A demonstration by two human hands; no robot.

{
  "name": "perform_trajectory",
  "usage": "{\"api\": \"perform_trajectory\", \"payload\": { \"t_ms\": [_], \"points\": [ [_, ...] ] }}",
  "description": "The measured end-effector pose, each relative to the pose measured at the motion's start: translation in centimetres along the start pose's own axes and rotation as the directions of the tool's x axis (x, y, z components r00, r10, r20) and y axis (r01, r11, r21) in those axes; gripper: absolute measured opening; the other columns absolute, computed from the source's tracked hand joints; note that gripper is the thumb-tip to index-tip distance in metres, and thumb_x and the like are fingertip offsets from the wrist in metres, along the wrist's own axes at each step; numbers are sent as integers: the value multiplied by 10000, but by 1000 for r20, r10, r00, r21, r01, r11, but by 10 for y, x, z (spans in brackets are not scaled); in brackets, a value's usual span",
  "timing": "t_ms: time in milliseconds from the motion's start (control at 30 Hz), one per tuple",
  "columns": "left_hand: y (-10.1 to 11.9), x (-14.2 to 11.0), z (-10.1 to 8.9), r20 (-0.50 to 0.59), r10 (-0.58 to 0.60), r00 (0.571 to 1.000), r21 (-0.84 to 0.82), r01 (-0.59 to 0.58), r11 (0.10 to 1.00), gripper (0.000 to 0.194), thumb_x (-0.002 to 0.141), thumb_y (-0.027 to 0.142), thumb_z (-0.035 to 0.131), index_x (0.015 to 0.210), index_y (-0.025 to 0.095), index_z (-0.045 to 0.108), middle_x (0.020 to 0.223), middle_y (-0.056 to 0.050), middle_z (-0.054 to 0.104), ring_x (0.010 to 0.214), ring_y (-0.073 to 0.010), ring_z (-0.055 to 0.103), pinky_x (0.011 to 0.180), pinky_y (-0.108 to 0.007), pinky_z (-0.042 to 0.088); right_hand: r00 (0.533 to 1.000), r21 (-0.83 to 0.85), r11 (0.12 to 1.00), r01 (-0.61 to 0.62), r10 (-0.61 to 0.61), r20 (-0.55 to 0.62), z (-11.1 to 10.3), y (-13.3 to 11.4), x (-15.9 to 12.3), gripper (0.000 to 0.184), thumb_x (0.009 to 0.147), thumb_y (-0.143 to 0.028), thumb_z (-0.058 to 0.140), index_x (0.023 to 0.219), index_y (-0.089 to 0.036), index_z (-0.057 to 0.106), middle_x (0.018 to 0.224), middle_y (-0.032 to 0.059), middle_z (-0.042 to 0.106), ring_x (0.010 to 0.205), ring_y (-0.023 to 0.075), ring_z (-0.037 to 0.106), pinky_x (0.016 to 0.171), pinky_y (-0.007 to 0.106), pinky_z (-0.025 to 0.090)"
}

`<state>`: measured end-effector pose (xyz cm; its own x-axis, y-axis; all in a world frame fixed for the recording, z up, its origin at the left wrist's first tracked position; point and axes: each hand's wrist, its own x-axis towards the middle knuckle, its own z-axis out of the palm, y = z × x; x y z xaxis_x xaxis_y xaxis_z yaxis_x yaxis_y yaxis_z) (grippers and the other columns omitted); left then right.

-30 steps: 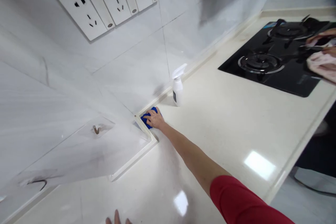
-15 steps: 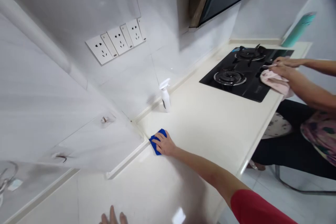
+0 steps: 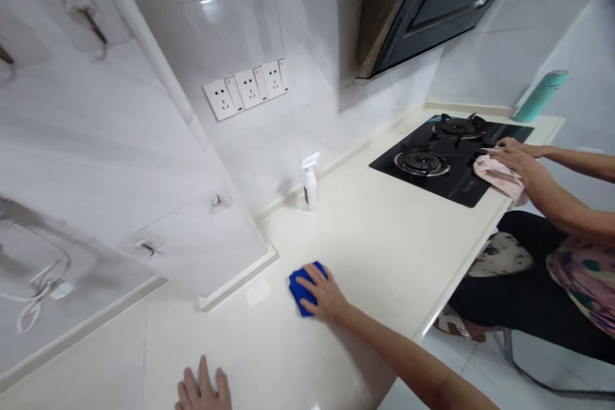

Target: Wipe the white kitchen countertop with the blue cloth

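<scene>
The right hand (image 3: 324, 298) lies flat, fingers spread, pressing a blue cloth (image 3: 302, 288) onto the cream countertop (image 3: 384, 250) at lower centre of the frame. The cloth sits near the raised wall ledge (image 3: 240, 278) but apart from it. The left hand (image 3: 202, 391) rests open, palm down, on the countertop at the bottom edge, holding nothing. A white spray bottle (image 3: 310, 180) stands upright against the back wall at centre. At right, another person's hands (image 3: 512, 157) press a pink cloth (image 3: 497, 176) at the edge of the black stove (image 3: 432, 166). A teal bottle (image 3: 541, 96) stands at upper right.
</scene>
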<state>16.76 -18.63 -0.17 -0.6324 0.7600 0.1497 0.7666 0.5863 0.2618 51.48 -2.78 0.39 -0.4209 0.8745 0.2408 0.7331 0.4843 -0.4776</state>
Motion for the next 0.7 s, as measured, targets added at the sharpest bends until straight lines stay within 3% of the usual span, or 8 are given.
{"api": "perform_trajectory", "payload": {
  "t_ms": [67,133,233,367,500,633,700],
  "points": [
    [1,-1,-1,3,-2,1000,8,2,1000,691,924,589,219,1495,233,375,1612,-171,295,1499,-367,221,1195,-599,237,976,-93,974,-207,199,-88,0,8,24,563,924,-488,490,1443,-269,490,1587,150,337,1475,337,272,1185,602,163],
    [2,-3,-2,5,-6,1000,25,6,1000,674,933,571,216,1497,236,372,1618,-165,285,1503,-365,208,1202,-587,228,922,-180,907,-380,357,-149,7,0,46,573,950,-447,431,1469,-205,454,1583,184,328,1474,362,256,1164,640,161],
    [4,-5,-2,13,-17,1000,57,16,998,640,948,524,223,1497,230,373,1618,-166,284,1508,-363,197,1210,-571,218,883,-273,840,-469,447,-143,34,-37,65,620,962,-415,372,1507,-118,375,1586,225,297,1472,403,226,1136,699,135],
    [4,-7,-1,9,0,1000,86,0,996,598,959,476,271,1494,232,377,1608,-175,303,1505,-369,205,1207,-574,223,954,-265,926,-270,294,53,83,-110,72,692,954,-478,358,1530,-97,316,1606,227,239,1482,425,182,1135,722,105],
    [-1,-9,5,-44,37,998,117,-31,993,571,964,438,312,1485,219,396,1595,-184,322,1505,-366,203,1202,-576,232,978,-136,990,-34,60,197,120,-178,78,731,945,-517,356,1535,-90,296,1594,235,267,1474,426,197,1135,724,137],
    [-4,-9,9,-53,50,997,133,-43,990,558,961,425,344,1476,221,412,1595,-183,325,1505,-361,206,1201,-571,236,954,5,980,197,-192,232,129,-209,93,715,940,-489,386,1506,-57,328,1532,269,363,1432,399,283,1133,697,190],
    [-5,-9,8,-43,47,998,135,-41,990,558,960,426,348,1477,227,410,1596,-182,324,1504,-359,210,1202,-570,236,904,92,936,341,-353,243,129,-208,99,686,925,-480,435,1491,-99,362,1508,235,416,1418,364,314,1145,669,198]
  ]
}}
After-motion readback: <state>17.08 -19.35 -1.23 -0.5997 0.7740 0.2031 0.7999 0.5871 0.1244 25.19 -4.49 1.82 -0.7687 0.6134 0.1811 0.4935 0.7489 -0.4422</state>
